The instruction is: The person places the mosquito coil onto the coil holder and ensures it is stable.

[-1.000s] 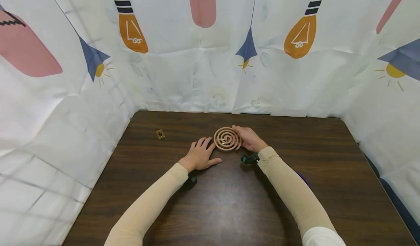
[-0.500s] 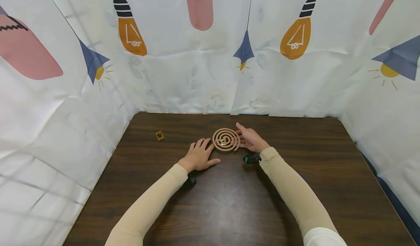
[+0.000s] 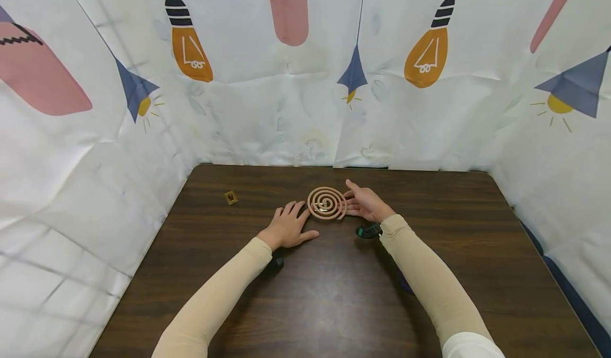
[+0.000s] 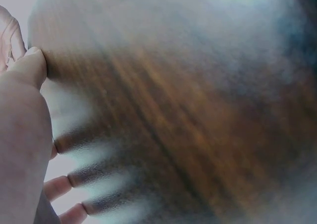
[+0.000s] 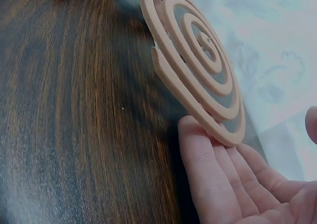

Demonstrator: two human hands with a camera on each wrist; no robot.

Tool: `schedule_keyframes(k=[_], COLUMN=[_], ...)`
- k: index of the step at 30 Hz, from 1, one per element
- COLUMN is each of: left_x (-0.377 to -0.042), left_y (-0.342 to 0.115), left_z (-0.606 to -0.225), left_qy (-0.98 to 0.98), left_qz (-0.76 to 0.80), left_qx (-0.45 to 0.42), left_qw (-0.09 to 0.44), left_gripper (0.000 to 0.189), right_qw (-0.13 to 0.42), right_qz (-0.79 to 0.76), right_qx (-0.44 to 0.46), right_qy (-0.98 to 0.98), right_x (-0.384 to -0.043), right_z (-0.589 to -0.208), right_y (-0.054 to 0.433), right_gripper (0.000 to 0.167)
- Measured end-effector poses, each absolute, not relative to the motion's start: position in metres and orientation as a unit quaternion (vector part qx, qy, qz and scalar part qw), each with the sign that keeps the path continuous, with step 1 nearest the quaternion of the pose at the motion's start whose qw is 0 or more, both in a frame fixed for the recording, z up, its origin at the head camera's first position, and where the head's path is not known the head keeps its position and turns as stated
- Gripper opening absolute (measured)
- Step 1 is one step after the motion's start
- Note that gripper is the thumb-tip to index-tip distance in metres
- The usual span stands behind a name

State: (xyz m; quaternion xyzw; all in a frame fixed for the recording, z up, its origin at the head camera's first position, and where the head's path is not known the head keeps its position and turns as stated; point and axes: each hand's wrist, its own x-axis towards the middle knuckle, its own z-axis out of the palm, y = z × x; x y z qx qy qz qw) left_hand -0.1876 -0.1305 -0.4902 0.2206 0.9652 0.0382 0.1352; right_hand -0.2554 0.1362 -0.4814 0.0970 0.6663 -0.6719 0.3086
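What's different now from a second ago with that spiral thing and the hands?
The right hand has loosened: its thumb has come away from the spiral, while the fingers remain at its edge. A purple thing, mostly hidden, now shows left of the right sleeve. The left hand stays spread beside the spiral; spiral and gold card seem unmoved.

Here's the head view, high up, facing twelve o'clock and down across the tabletop (image 3: 324, 315), left wrist very near that same tabletop, and right wrist, close in, sharing the spiral (image 5: 220, 89) with the head, at its own one o'clock!
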Motion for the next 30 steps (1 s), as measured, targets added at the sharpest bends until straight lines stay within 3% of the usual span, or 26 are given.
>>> schedule_keyframes(k=[30], left_x=[-0.186], left_y=[-0.129], left_z=[-0.487], left_qy=[0.966], left_qz=[0.022], left_qx=[0.218], left_qw=[0.136], left_gripper=[0.082], right_qw=[0.293], right_qz=[-0.676], right_qx=[0.106], right_qy=[0.668], right_x=[-0.247], right_z=[-0.477], right_y=[0.156], right_gripper=[0.075])
